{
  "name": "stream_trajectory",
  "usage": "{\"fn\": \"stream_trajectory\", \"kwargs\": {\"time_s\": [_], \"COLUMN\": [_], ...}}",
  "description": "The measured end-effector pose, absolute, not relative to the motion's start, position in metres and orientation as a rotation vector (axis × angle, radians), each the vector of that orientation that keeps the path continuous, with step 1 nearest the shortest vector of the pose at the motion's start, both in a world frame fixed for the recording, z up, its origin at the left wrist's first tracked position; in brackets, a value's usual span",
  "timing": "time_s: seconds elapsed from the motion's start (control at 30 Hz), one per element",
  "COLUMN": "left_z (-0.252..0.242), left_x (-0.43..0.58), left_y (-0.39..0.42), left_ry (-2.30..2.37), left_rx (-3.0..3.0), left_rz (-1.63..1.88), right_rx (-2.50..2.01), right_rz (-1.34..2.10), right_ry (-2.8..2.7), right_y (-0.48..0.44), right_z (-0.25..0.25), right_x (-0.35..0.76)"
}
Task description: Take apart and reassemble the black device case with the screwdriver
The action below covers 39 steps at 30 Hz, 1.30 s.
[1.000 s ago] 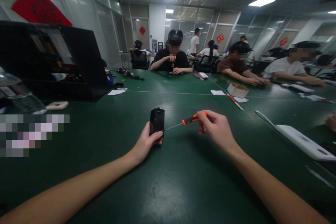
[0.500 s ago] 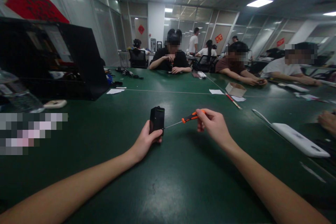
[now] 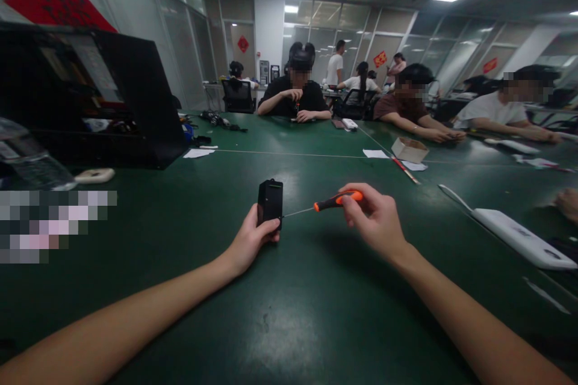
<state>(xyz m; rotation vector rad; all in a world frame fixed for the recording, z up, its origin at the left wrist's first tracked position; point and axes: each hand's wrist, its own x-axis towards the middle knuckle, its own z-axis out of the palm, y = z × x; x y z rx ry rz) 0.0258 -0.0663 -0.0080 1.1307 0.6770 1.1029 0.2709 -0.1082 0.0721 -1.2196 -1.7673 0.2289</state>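
My left hand (image 3: pixel 250 242) grips a small black box (image 3: pixel 270 202), held upright just above the green table (image 3: pixel 289 313). In my right hand (image 3: pixel 374 219) is a thin screwdriver (image 3: pixel 332 201) with an orange and black handle, pinched at the handle's end. Its metal shaft points left, and the tip meets the lower right side of the box.
A big black open case (image 3: pixel 90 102) stands at the left, with a plastic bottle (image 3: pixel 27 156) beside it. A white flat device (image 3: pixel 519 237) lies at the right. A small cardboard box (image 3: pixel 409 149) and paper slips sit further back. Several people sit across the table.
Both hands and the box stay nearly in place. My right hand's fingers have shifted a little on the screwdriver handle, which now shows more orange above them.
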Motion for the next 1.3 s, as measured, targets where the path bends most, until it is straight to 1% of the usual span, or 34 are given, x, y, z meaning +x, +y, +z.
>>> {"fn": "stream_trajectory", "kwargs": {"time_s": [0.1, 0.17, 0.4, 0.6, 0.87, 1.07, 1.23, 1.3], "left_z": [-0.010, -0.012, -0.009, -0.006, -0.012, -0.011, -0.012, -0.012], "left_x": [0.025, 0.024, 0.028, 0.029, 0.026, 0.025, 0.025, 0.025], "left_y": [-0.065, -0.065, -0.066, -0.065, -0.064, -0.066, -0.065, -0.065], "left_ry": [0.687, 0.690, 0.686, 0.708, 0.729, 0.727, 0.718, 0.722], "left_rx": [1.171, 1.185, 1.106, 1.103, 1.354, 1.396, 1.432, 1.440], "left_rz": [1.093, 1.094, 1.110, 1.105, 1.062, 1.032, 1.018, 1.016], "right_rx": [-1.096, -1.001, -0.852, -0.699, -0.766, -0.736, -0.698, -0.678], "right_rz": [-0.041, -0.158, -0.278, -0.143, -0.043, -0.026, 0.212, 0.256], "right_ry": [-1.921, -1.984, -2.050, -2.104, -1.902, -1.904, -1.770, -1.771], "right_y": [-0.114, -0.116, -0.121, -0.125, -0.126, -0.126, -0.128, -0.129], "right_z": [0.071, 0.070, 0.067, 0.062, 0.066, 0.067, 0.059, 0.056], "right_x": [0.270, 0.268, 0.257, 0.250, 0.245, 0.245, 0.239, 0.238]}}
